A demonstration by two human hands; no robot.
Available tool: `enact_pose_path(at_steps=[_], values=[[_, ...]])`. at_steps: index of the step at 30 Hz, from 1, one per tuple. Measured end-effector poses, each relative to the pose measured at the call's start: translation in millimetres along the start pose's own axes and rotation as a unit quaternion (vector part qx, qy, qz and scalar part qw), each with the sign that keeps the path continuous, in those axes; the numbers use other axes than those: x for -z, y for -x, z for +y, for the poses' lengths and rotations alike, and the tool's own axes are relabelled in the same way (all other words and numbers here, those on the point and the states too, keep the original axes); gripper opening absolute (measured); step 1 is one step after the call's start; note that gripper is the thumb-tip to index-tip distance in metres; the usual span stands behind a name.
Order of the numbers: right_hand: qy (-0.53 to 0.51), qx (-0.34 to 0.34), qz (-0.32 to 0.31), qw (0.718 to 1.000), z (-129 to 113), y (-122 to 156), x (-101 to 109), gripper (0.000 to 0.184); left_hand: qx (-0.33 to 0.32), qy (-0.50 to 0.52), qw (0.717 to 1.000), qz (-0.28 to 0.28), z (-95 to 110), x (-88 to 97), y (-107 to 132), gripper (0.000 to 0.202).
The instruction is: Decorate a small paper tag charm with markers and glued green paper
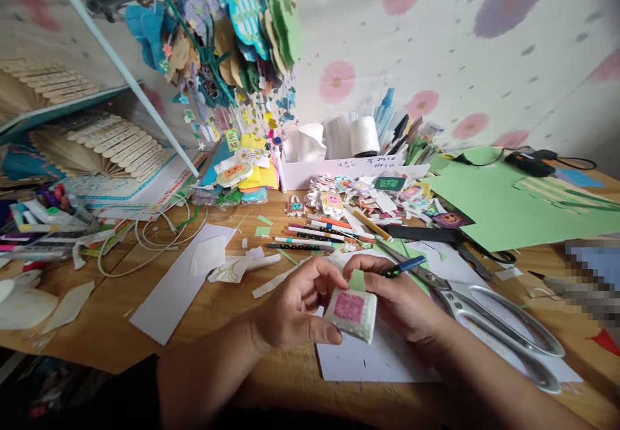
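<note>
As I view it through the head camera, the small padded square (351,315) is held above a white sheet (346,369) on the table (290,360). Its face is white and dimpled, with a pink patch (349,307) near the centre; a pale green tab (357,280) stands at its far edge. Left hand (298,304): fingers clamped on the square's left side. Right hand (400,301): fingers clamped on its right side, a dark blue pen (405,266) tucked among them. I cannot tell how the fingertips lie underneath.
</note>
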State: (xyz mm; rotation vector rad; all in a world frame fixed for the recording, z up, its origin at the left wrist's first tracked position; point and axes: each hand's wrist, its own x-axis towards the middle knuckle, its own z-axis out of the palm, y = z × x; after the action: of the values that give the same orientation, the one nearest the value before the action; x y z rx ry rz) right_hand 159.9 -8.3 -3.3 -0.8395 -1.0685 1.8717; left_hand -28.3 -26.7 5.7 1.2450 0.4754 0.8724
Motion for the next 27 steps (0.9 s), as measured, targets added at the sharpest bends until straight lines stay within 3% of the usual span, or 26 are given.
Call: enact_pose_path(at_steps=[8, 12, 15, 17, 19, 21, 24, 27], values=[[-0.027, -0.021, 0.013, 0.999, 4.6, -2.7, 2.1, 0.023, 0.009, 0.045, 0.999, 0.021, 1.2, -0.5, -2.0, 0.048], [-0.035, -0.005, 0.005, 0.999, -2.2, -3.7, 5.6, 0.025, -0.002, 0.145, 0.980, 0.139, 8.8, 9.9, -8.4, 0.046], [-0.014, 0.018, 0.060, 0.998, -4.1, -6.7, 12.2, 0.024, -0.027, 0.191, 0.968, 0.159, 12.6, 23.4, -14.6, 0.038], [0.083, 0.053, 0.123, 0.988, -2.5, -9.1, 17.4, 0.022, -0.045, 0.209, 0.961, 0.173, 14.0, 31.7, -17.4, 0.033], [0.242, 0.109, 0.163, 0.950, -2.4, -11.6, 21.6, 0.018, -0.061, 0.208, 0.956, 0.197, 15.7, 38.3, -18.9, 0.029], [0.402, 0.162, 0.146, 0.889, -7.0, -14.8, 22.6, 0.015, -0.080, 0.190, 0.952, 0.225, 18.3, 43.3, -19.5, 0.028], [0.586, 0.200, 0.027, 0.785, -21.2, -25.5, 14.0, 0.018, -0.121, 0.155, 0.946, 0.259, 23.4, 48.8, -19.8, 0.029], [0.725, 0.187, -0.070, 0.660, -29.8, -48.9, -6.3, 0.025, -0.147, 0.134, 0.939, 0.280, 28.0, 52.4, -20.3, 0.028]])
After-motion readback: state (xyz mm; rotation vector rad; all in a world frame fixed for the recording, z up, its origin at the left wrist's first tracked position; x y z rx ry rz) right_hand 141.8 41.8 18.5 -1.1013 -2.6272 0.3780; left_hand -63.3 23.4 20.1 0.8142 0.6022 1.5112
